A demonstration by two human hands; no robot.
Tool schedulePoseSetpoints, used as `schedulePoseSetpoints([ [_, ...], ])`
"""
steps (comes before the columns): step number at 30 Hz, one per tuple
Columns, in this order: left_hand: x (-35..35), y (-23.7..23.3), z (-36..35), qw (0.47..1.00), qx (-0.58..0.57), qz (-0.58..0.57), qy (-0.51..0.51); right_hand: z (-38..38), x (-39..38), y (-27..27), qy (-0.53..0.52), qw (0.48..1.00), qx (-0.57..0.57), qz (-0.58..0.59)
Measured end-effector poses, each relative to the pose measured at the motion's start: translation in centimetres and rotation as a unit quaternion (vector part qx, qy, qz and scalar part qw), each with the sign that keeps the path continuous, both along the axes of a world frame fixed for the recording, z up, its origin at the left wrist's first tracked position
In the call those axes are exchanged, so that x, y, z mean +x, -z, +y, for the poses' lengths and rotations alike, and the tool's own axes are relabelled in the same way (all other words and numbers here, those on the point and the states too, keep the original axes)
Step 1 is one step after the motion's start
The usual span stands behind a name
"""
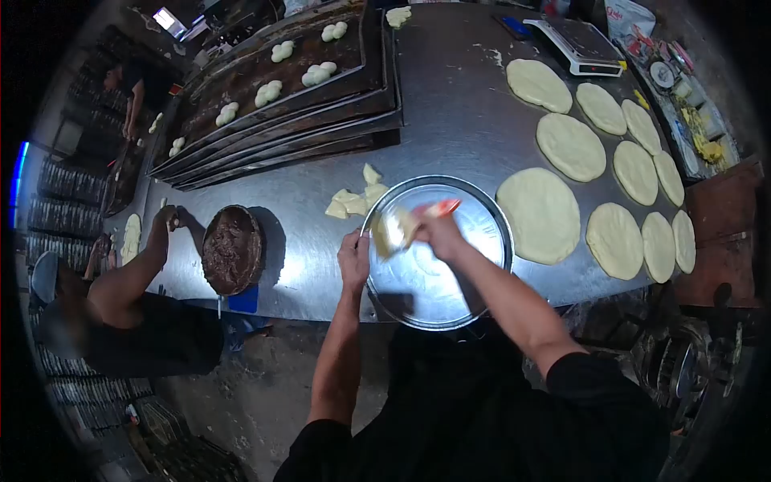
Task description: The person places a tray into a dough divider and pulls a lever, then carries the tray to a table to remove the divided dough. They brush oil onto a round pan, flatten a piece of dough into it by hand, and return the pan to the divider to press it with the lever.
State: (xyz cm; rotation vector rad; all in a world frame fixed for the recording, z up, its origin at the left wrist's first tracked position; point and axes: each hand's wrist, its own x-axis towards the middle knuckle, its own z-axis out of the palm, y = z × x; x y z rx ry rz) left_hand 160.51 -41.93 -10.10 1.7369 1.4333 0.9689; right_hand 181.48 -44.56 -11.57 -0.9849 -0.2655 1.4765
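A round metal pan [418, 293] sits at the table's front edge, just before my body. The fingers of my left hand [353, 259] grip its left rim. Over the pan, my right hand [439, 233] is closed round a pastry brush [393, 231] with a red handle end; its pale bristles are blurred near the pan's left side. Right of the pan lies a large flat dough round [539, 215]. Scraps of dough [348, 203] rest just beyond the pan's upper left.
Several smaller dough rounds [570, 147] spread over the right side of the metal table [450, 96]. Stacked trays [321, 108] with dough clusters stand at the back left. A scale [577, 44] is at the back right. A co-worker [132, 321] sits left, near a bowl of brown paste [232, 251].
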Motion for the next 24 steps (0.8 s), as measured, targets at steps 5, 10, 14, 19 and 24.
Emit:
schedulePoseSetpoints([
  [5,-1.7,0.3,-0.3,1.000,0.009,-0.008,-0.005,-7.2,5.4,-8.8,-0.564,0.708,0.078,-0.417],
  [10,-1.2,0.4,0.0,0.998,0.050,0.038,-0.003,-1.4,9.6,-12.3,-0.237,0.680,0.101,-0.686],
  [14,-1.6,2.1,0.1,0.998,0.053,0.016,-0.027,-2.0,-3.0,-1.9,-0.080,0.584,0.295,-0.752],
  [19,-5.0,4.1,1.3,1.000,0.010,0.014,-0.021,-13.5,5.5,-11.2,-0.077,0.739,0.392,-0.542],
  [24,0.6,-3.9,-0.6,0.970,0.143,0.171,-0.098,-22.9,31.2,-9.4,0.193,0.548,-0.043,-0.813],
])
